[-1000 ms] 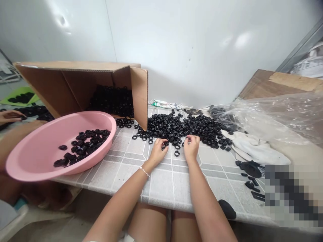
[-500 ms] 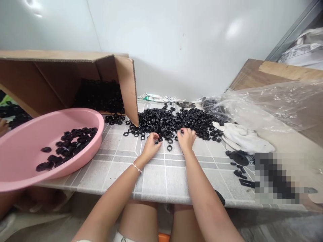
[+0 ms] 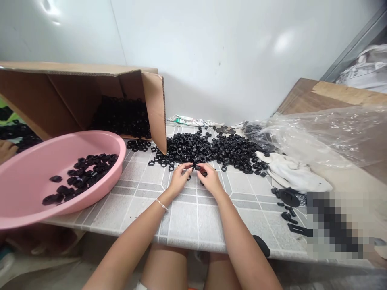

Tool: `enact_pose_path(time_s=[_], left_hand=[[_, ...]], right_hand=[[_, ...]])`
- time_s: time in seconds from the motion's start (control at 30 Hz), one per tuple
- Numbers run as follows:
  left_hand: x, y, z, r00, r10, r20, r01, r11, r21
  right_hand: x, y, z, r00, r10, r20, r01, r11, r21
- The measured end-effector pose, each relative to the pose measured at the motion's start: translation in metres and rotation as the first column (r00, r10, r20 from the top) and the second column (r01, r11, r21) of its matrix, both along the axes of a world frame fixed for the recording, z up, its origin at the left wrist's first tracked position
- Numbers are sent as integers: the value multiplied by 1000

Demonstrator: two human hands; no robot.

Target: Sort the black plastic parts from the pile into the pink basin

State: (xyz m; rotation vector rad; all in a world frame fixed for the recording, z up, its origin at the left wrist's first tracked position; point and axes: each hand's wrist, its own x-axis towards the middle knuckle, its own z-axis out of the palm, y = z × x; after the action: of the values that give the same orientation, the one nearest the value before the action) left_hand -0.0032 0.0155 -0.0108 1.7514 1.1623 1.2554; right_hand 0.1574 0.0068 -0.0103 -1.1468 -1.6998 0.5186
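Workshop | heaped black rings (image 3: 193,147) | open cardboard box (image 3: 155,106) | pink basin (image 3: 99,193) | cloth-covered worktable (image 3: 181,221)

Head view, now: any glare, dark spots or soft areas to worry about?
Head view: bright glare on the wall; dark shadow inside the cardboard box; glints on the clear plastic; small black parts at the fingers too small to separate; pixelated block at lower right.

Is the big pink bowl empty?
No, a bunch of black pieces lies inside the pink bowl.
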Motion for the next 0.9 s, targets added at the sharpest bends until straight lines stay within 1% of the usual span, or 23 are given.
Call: enact_pose_path(time_s=[0.1,0.2,0.27,0.37,0.53,0.7,0.8,0.9], left_hand=[[1,0,-1,1000,-10,11,10,1000,-9],[3,0,0,1000,-18,10,18,999,-38],[3,-1,1,1000,-13,18,15,998,-61],[3,0,0,1000,-5,15,6,998,-64],[2,1,-2,999,12,-52,-13,1000,-13],[0,-2,3,992,-2,-124,14,996,94],[2,-6,5,996,5,-84,3,996,92],[7,-7,4,999,-23,49,23,1000,-5]], right_hand=[[-8,0,-2,998,50,-28,-50,998,-28],[-10,0,-6,991,24,-131,-35,996,-79],[-9,-1,-7,982,24,-186,-48,991,-125],[-8,1,-10,975,50,-215,-86,983,-162],[-6,3,-15,971,58,-231,-102,978,-183],[-8,2,-13,952,71,-298,-139,967,-215],[-9,0,-9,936,55,-347,-147,958,-247],[-8,-1,-7,947,25,-319,-117,954,-275]])
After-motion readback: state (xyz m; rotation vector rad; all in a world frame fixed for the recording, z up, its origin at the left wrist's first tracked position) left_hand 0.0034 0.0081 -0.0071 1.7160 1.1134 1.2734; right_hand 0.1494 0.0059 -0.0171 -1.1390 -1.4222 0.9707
